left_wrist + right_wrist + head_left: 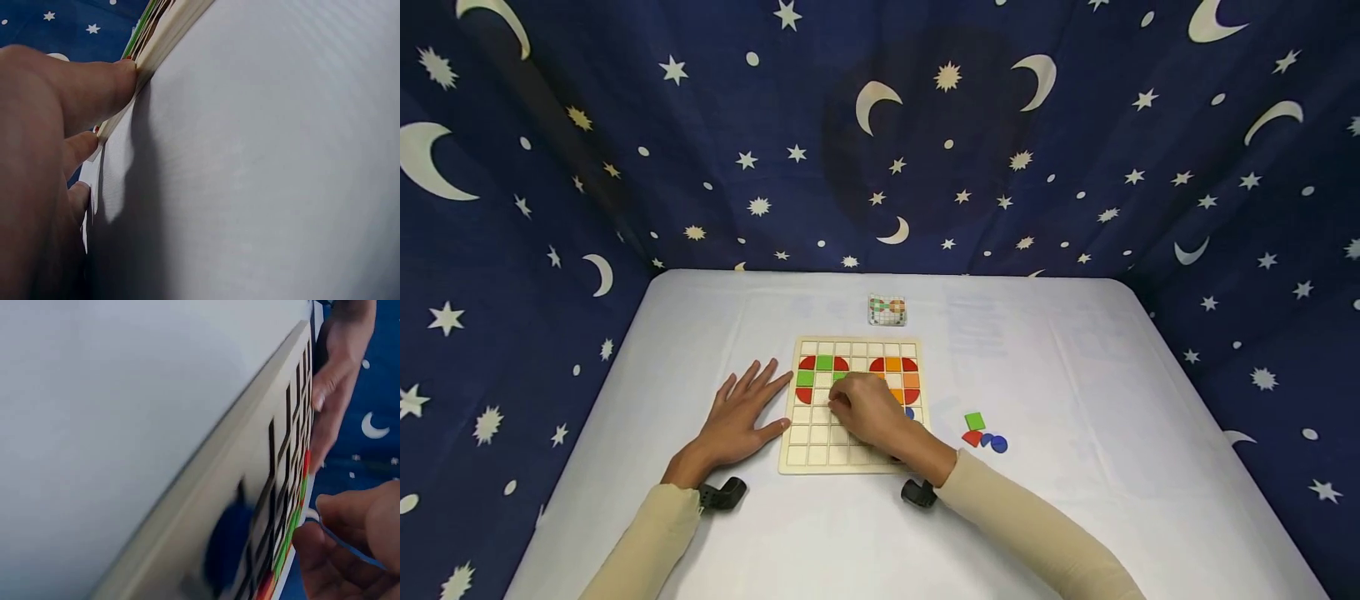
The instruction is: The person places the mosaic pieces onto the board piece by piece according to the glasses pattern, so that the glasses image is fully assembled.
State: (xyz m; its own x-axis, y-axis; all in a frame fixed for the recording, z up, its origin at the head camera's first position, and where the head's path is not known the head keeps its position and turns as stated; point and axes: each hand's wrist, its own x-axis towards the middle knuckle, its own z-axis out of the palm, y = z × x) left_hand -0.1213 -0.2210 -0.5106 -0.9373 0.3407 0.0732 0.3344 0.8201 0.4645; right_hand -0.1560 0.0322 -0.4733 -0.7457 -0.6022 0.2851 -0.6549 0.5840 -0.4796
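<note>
Left hand flat; right hand seemingly pinching.

We see the right hand hiding several cells at the wooden grid board's centre; the card above stays too small to read.

A staged tabletop recording booth rather than a lived-in room. A table draped in plain white cloth is enclosed at its far edge and both side edges by a dark blue fabric backdrop printed with moons and stars. Small black cameras are strapped at the person's wrists. A wooden grid puzzle board lies near the table's middle.
</note>
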